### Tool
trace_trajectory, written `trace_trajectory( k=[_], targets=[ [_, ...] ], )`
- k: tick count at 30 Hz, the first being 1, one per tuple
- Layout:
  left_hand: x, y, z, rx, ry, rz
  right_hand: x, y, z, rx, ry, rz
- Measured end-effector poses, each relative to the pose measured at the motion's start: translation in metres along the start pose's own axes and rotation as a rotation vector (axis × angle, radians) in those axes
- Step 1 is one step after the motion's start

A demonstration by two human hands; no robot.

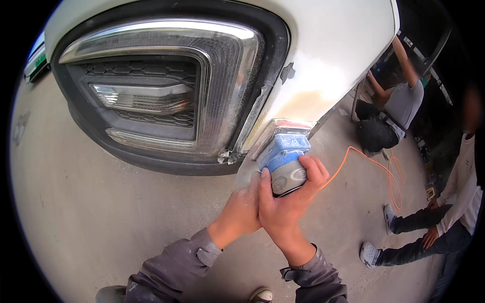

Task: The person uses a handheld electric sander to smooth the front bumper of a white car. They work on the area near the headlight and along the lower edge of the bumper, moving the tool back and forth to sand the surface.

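A blue and grey power sander (pixel 285 159) is wrapped in my right hand (pixel 285 204), with the thumb on its left side and the fingers over its right. Its flat pad lies against the white body panel (pixel 328 55), on a sanded patch (pixel 303 103) with yellowish and pale areas. Close against the right wrist, my left hand (pixel 240 207) reaches up to the sander's lower left side, closed around it; its fingertips are partly hidden. Left of the sander is a headlamp-like light unit (pixel 151 96) in a black surround. Torn silvery tape (pixel 257 111) edges that surround.
An orange hose (pixel 346 156) trails rightward over the concrete floor (pixel 126 217). One person (pixel 401 103) crouches beyond the panel with an arm raised. Another (pixel 459 197) is at the right, shoes near the hose. Part of another vehicle (pixel 38 60) shows at far left.
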State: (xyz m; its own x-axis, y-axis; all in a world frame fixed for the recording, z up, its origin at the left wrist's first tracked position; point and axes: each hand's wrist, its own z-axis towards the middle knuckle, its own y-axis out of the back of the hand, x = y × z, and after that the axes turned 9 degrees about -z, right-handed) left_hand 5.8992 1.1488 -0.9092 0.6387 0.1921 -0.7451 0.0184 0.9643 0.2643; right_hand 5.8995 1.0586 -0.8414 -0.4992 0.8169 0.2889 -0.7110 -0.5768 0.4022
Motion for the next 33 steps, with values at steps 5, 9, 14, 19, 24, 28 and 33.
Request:
trace_trajectory(
  k=[5, 9, 14, 19, 24, 28, 33],
  targets=[
    [-0.034, -0.005, 0.027, -0.087, -0.048, -0.006, 0.004, 0.021, 0.043, -0.022, 0.015, -0.005],
    [-0.059, 0.003, 0.053, -0.017, 0.11, -0.082, 0.003, 0.026, 0.071, -0.029, -0.041, 0.016],
    [-0.02, -0.003, 0.016, 0.012, 0.111, 0.043, 0.005, 0.012, 0.037, 0.003, 0.03, 0.046],
    [0.005, -0.007, -0.013, -0.022, 0.073, 0.011, -0.001, -0.009, -0.017, 0.088, 0.022, 0.084],
    [-0.034, -0.003, 0.02, -0.047, 0.108, 0.025, 0.004, 0.013, 0.035, 0.033, -0.037, 0.076],
    [-0.051, 0.002, 0.046, -0.011, 0.106, -0.013, 0.008, 0.026, 0.073, -0.038, -0.039, 0.09],
    [-0.026, -0.005, 0.02, -0.041, 0.029, -0.03, -0.002, 0.008, 0.027, -0.024, -0.041, 0.075]
  ],
)
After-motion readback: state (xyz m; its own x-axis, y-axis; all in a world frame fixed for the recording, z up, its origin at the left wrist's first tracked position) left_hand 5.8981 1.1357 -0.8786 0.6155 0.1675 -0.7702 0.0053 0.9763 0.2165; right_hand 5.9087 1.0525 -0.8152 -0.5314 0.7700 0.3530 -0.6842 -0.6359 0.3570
